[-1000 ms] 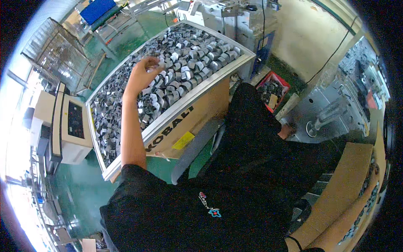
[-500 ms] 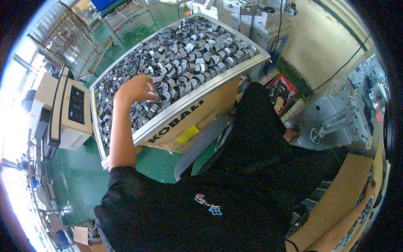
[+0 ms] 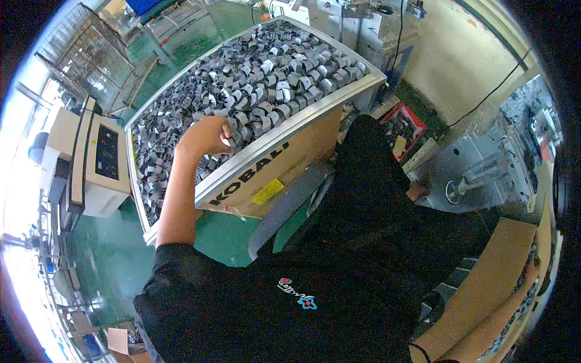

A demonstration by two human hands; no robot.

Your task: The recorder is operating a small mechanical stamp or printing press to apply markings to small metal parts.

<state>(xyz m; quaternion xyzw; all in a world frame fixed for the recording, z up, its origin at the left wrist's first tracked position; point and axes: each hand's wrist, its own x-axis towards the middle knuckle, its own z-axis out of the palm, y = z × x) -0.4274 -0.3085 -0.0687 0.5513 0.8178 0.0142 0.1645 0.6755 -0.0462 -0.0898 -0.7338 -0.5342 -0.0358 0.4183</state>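
Observation:
Over the near side of a large framed tray, my left hand is bent down among the grey pieces. Its fingers are curled, with the thumb and fingertips closed at a small curved metal piece. Several more curved metal pieces, dull grey to shiny, lie heaped across the tray. My right hand does not show. A small patch of skin shows beside the dark trousers; whether it is a hand or a foot I cannot make out.
A cardboard box sits under the tray. Left of it stands a beige machine with a dark panel. A red bin holds scrap-like pieces by the wall. Metal machinery and an open carton are on the right.
My left hand has shifted slightly right and down, nearer the tray's front rim, its fingers still curled. The whole view has also moved a little.

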